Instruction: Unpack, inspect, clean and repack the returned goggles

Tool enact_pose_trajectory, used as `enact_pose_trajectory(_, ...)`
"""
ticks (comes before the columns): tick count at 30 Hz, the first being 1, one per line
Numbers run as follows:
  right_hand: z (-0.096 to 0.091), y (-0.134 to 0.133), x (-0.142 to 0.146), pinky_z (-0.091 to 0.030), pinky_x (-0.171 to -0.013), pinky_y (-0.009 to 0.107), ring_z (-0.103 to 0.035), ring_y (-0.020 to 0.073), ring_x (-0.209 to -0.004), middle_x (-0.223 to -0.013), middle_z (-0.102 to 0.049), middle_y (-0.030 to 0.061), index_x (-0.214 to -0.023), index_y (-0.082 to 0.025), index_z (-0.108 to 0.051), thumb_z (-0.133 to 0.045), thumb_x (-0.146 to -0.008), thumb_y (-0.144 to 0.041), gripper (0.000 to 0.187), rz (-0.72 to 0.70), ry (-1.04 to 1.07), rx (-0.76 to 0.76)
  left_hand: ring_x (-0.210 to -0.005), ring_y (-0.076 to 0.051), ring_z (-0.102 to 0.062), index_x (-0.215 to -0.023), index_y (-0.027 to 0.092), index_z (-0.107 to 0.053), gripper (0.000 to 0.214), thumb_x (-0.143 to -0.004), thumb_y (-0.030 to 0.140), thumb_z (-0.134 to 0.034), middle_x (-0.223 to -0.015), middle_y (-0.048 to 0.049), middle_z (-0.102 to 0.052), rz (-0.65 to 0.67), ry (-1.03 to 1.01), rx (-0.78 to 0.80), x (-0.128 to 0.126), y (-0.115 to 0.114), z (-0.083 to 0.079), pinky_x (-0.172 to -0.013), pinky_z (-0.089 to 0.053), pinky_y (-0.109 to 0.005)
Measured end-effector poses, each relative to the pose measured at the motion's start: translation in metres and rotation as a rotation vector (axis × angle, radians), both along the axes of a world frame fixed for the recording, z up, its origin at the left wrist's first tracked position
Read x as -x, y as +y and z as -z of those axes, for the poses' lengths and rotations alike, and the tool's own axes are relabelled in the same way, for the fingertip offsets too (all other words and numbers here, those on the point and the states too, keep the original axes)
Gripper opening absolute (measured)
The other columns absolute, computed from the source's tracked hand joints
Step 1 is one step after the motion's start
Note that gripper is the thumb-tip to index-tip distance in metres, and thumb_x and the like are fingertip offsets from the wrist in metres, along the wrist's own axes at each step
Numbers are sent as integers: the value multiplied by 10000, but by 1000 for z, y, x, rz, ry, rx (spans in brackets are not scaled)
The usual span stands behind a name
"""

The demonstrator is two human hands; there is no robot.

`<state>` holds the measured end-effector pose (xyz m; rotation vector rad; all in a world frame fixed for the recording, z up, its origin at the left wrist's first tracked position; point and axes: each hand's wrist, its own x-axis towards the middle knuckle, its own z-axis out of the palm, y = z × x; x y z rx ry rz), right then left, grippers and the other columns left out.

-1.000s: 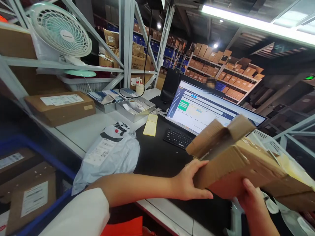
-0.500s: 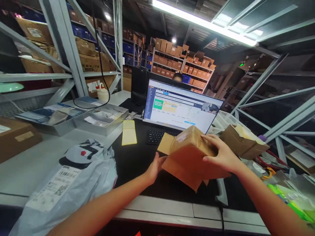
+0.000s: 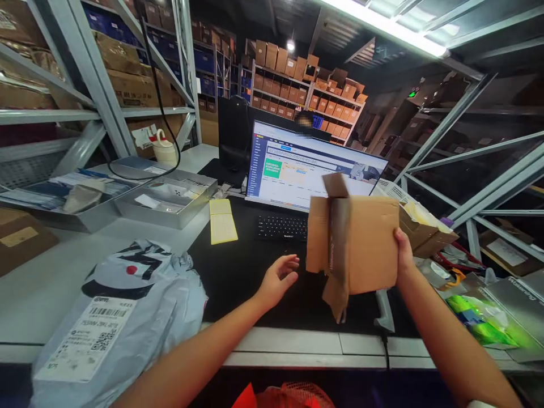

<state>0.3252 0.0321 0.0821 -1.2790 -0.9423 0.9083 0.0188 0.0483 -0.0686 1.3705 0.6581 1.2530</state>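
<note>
cardboard box [image 3: 374,243], right grip [image 3: 406,259] clasping it, inside apparently hidden, left grip [image 3: 277,283] loosely parted

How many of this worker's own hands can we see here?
2: the right hand grips the open cardboard box and is partly hidden; the left hand is off the box, above the black mat.

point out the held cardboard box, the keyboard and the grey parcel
Held cardboard box [image 3: 373,245], head view: broad side panel
Keyboard [image 3: 281,228], head view: middle of its keys
Grey parcel [image 3: 148,314], head view: plastic right of label
</note>
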Motion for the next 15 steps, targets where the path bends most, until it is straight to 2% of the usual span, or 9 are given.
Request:
enact_pose_trajectory(2,26,1,-1,-600,-736,459,-736,307,-791,-805,-778,22,-938,-273,-705,-630,-619,-800,621,100,141,-42,-1145,-264,-617,-1169,204,-649,391,-866,449,-680,-1222,-124,-644,-221,78,-233,6,-3,-1,-996,-489,-440)
enact_pose_trajectory(4,48,-1,2,-603,-655,412,-726,260,-692,-758,-771,-13,-903,-284,-701,-671,-595,-770,577,139,275,-83,-1158,-256,-597,-1106,219,-659,265,-891,374,-647,-1208,-107,-633,-410,128,-398,12,-5,-4,-1026,-470,-456)
enact_pose_trajectory(6,64,-6,11,-604,-616,390,-723,242,-655,-764,-778,-23,-897,-285,-708,-717,-577,-729,547,131,368,-69,-1163,-259,-595,-1123,221,-642,268,-889,352,-645,-1218,-107,-628,-465,138,-447,15,-6,-8,-1030,-470,-459)
enact_pose_trajectory(8,75,-14,23,-615,-632,398,-736,251,-675,-807,-791,-10,-916,-284,-718,-724,-576,-721,553,112,382,-33,-1166,-268,-607,-1224,217,-602,396,-867,372,-673,-1265,-120,-625,-374,134,-359,15,-5,-12,-996,-493,-441)
enact_pose_trajectory(11,87,-27,45,-627,-679,428,-755,285,-748,-865,-802,23,-945,-279,-718,-722,-577,-717,572,82,331,36,-1135,-273,-644,-1367,202,-508,645,-799,379,-757,-1303,-131,-642,-99,121,-77,11,-2,-14,-956,-515,-415)
enact_pose_trajectory(13,94,-34,56,-631,-689,437,-759,300,-790,-879,-803,31,-948,-284,-714,-734,-561,-696,565,85,310,57,-1091,-280,-663,-1327,182,-528,662,-751,360,-800,-1243,-124,-680,3,122,89,7,0,-13,-917,-527,-406)
enact_pose_trajectory(15,100,-36,63,-634,-685,433,-759,298,-811,-898,-803,28,-949,-293,-712,-737,-556,-676,549,106,323,58,-1040,-284,-669,-1220,163,-582,589,-710,332,-824,-1152,-109,-708,16,125,194,5,1,-12,-859,-533,-389)
